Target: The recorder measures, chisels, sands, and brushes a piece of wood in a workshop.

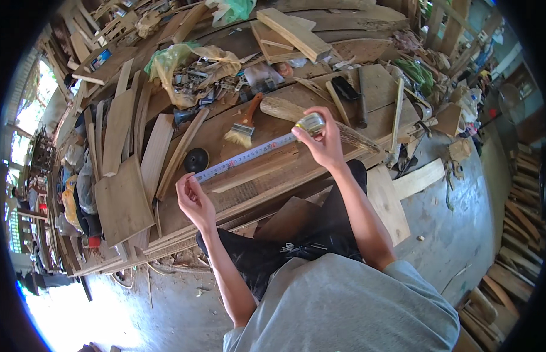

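Observation:
My right hand (pixel 323 141) grips a rounded yellow-and-silver tape measure (pixel 310 124) above the wooden workbench (pixel 211 205). Its white blade (pixel 243 157) stretches down-left to my left hand (pixel 193 199), whose fingers are closed on the end. Under the blade lie planks and a pale strip of wood. A paintbrush (pixel 244 126) with an orange handle and pale bristles lies just beyond the blade, and a black round object (pixel 197 159) sits near my left hand. A rough wooden piece (pixel 279 109) runs behind my right hand.
Boards (pixel 120 199) crowd the bench's left side. Crumpled plastic bags (pixel 167 73), hardware, wood offcuts and dark tools cover the back. Pale boards (pixel 384 205) jut out at the right edge above a grey concrete floor (pixel 455 240). Wood pieces (pixel 516 270) are stacked at the far right.

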Tool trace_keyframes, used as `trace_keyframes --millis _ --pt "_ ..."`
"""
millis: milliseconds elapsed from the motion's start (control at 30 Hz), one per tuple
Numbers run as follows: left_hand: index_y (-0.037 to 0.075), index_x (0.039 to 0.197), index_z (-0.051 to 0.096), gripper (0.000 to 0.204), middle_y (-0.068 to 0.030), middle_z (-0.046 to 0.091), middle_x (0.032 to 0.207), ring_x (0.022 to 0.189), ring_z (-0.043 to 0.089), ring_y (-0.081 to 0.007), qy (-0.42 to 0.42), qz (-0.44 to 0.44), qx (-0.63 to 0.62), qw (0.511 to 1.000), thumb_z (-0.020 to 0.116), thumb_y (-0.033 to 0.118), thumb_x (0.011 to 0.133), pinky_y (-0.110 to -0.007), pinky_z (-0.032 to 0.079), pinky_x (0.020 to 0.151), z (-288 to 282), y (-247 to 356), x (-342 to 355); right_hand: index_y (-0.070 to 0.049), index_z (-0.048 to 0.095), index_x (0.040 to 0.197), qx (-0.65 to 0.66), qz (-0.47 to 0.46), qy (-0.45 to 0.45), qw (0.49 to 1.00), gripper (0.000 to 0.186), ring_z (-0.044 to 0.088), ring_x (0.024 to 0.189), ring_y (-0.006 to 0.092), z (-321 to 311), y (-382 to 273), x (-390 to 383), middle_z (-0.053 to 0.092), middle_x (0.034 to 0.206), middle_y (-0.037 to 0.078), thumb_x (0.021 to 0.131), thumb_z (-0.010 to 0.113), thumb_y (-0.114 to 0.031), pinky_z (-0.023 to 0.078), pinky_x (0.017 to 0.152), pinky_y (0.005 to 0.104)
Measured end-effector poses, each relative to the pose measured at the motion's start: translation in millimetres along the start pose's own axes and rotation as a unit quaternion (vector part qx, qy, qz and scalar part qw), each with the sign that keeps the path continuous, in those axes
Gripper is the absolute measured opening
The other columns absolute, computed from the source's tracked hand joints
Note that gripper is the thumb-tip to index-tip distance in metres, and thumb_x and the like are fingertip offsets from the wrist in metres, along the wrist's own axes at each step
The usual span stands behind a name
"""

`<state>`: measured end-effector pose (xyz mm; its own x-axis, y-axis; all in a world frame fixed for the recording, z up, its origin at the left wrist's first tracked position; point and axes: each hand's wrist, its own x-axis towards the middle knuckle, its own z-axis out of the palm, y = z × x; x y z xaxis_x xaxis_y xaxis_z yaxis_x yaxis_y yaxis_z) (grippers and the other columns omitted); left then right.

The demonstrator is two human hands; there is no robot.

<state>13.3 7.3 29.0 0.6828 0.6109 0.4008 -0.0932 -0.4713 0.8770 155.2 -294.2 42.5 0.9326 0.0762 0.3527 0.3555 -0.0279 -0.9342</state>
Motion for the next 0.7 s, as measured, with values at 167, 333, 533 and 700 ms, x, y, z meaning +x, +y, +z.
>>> trace_keyframes --millis 167,333,533,700 --pt "0.005 0.142 0.065 0.04 -0.0091 0.071 0.121 0.105 0.064 -0.0139 -0.102 0.084 -0.035 0.991 0.06 0.034 0.115 -0.029 0.051 0.085 36 46 -3 -0.008 0.052 0.136 0.103 0.011 -0.053 0.993 0.056 0.072 0.094 0.0149 7 -21 -3 0.071 0.112 0.009 0.099 0.083 -0.037 0.059 0.069 0.0296" --pt "0.016 0.145 0.065 0.046 -0.0065 0.065 0.144 0.14 0.057 -0.0302 -0.125 0.153 0.211 0.957 0.074 0.035 0.104 -0.049 0.035 0.118 39 52 2 -0.009 0.057 0.129 -0.208 -0.092 0.023 0.974 0.055 0.068 0.098 0.0266 -36 -20 17 0.064 0.114 0.013 0.097 0.082 -0.047 0.057 0.086 0.0417" --pt "0.013 0.141 0.068 0.041 -0.0132 0.061 0.146 0.138 0.057 -0.0342 -0.025 0.122 0.146 0.981 0.076 0.028 0.103 -0.051 0.041 0.116 15 15 -5 -0.005 0.058 0.106 -0.467 -0.148 0.185 0.852 0.042 0.063 0.105 0.0388 -173 41 62 0.06 0.109 0.018 0.092 0.087 -0.031 0.052 0.091 0.0507" --pt "0.009 0.141 0.067 0.039 -0.0172 0.059 0.145 0.137 0.057 -0.0359 -0.002 0.096 0.138 0.986 0.074 0.021 0.105 -0.048 0.044 0.117 0 -3 -14 -0.002 0.061 0.112 -0.484 -0.036 0.068 0.872 0.037 0.065 0.111 0.0419 -236 90 80 0.068 0.113 0.019 0.099 0.08 -0.032 0.052 0.096 0.0501"
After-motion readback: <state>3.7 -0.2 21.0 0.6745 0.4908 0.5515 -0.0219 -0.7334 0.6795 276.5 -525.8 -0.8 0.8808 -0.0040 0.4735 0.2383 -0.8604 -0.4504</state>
